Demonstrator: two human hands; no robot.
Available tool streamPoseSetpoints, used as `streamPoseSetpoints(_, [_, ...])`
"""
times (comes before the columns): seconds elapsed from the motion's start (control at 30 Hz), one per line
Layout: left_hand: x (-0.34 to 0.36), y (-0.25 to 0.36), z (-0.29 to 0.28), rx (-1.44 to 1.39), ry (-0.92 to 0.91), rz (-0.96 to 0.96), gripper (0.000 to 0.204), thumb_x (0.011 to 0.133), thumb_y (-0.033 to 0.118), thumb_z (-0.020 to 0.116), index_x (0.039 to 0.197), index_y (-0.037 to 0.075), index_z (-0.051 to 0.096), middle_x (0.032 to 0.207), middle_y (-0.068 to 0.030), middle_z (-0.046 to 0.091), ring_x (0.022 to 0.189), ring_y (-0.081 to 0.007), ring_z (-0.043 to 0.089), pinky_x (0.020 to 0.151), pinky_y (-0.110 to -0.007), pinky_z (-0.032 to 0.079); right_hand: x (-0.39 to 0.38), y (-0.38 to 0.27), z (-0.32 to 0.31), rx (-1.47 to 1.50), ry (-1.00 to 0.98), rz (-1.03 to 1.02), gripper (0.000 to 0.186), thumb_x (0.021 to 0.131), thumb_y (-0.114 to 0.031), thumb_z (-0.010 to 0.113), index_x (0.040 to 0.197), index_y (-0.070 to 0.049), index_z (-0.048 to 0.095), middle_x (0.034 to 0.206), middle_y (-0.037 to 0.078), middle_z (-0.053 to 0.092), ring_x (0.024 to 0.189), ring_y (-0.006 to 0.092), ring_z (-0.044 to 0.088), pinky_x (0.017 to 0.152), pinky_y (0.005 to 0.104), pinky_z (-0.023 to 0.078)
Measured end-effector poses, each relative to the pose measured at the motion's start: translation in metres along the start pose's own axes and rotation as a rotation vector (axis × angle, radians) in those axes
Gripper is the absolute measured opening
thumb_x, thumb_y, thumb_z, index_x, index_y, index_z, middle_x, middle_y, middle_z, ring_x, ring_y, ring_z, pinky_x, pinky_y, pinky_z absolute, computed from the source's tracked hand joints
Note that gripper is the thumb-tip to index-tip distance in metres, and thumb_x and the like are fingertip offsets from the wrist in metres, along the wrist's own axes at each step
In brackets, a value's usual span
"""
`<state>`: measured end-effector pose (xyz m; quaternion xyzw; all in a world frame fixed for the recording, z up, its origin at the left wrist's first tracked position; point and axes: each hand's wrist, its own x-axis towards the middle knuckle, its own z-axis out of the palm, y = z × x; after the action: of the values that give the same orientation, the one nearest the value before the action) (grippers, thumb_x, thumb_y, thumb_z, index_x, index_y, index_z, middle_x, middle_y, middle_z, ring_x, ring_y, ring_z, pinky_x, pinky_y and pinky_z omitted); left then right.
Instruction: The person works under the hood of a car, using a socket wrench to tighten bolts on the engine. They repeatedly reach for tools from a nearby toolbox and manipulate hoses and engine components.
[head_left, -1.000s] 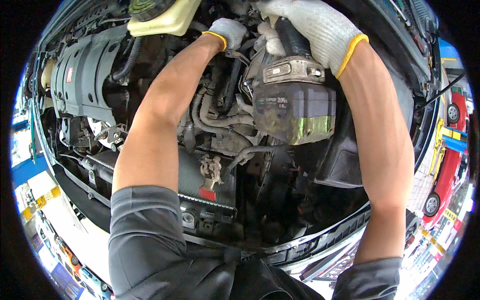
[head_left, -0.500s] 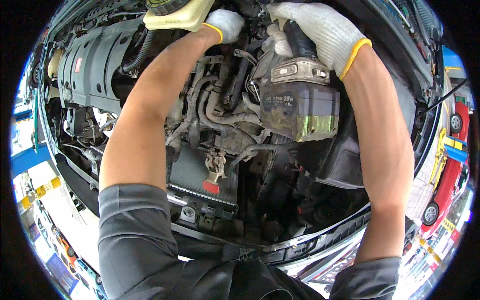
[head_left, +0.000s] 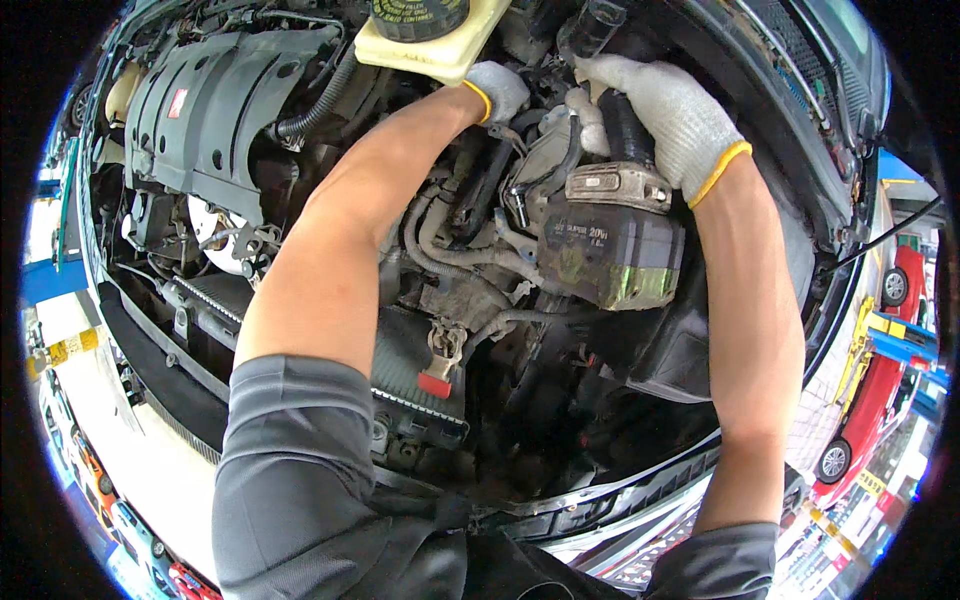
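My right hand (head_left: 675, 115), in a white knit glove with a yellow cuff, is wrapped round the dark handle (head_left: 627, 135) of a cordless power tool. Its worn black battery (head_left: 612, 255) points toward me over the engine bay, and its working end is hard to make out at the far side. Deep in the bay, just beside the yellowish fluid reservoir (head_left: 425, 55) with a black cap, is my left hand (head_left: 500, 90), gloved alike. Only its back shows; the fingers are hidden among the parts.
A grey engine cover (head_left: 205, 110) lies at the left. Grey hoses (head_left: 440, 235) run through the middle, near a connector with a red end (head_left: 435, 384). A black box (head_left: 680, 350) sits below the tool. A thin prop rod (head_left: 890, 230) slants at the right; a red car (head_left: 850, 440) stands beyond.
The view has shifted, so the bay, both hands and the tool appear lower and slightly to the right. My right hand keeps its hold on the power tool.
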<state>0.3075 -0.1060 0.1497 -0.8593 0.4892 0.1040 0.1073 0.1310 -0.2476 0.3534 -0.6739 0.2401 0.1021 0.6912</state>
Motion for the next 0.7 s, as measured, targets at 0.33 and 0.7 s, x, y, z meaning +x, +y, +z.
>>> streamPoseSetpoints(0.33, [-0.008, -0.002, -0.013, -0.005, 0.033, -0.091, 0.028, 0.09, 0.024, 0.076, 0.109, 0.007, 0.088, 0.115, -0.0204, 0.085, 0.107, -0.0421, 0.082, 0.092, -0.051, 0.067, 0.007, 0.01, -0.006, 0.001, -0.005, 0.0, 0.032, 0.106, -0.024, 0.083, 0.113, 0.006, 0.075, 0.1, 0.016, 0.077, 0.074, 0.0202, 0.076, 0.061, 0.0298, 0.068])
streamPoseSetpoints(0.7, [-0.048, -0.045, 0.027, -0.318, 0.397, -0.285, 0.043, 0.097, 0.021, 0.072, 0.136, 0.003, 0.071, 0.125, -0.0287, 0.08, 0.118, -0.0497, 0.075, 0.101, -0.058, 0.062, 0.0, 0.003, 0.004, -0.025, -0.082, -0.052, 0.029, 0.105, -0.026, 0.08, 0.105, 0.002, 0.073, 0.087, 0.015, 0.073, 0.066, 0.0265, 0.07, 0.058, 0.041, 0.062])
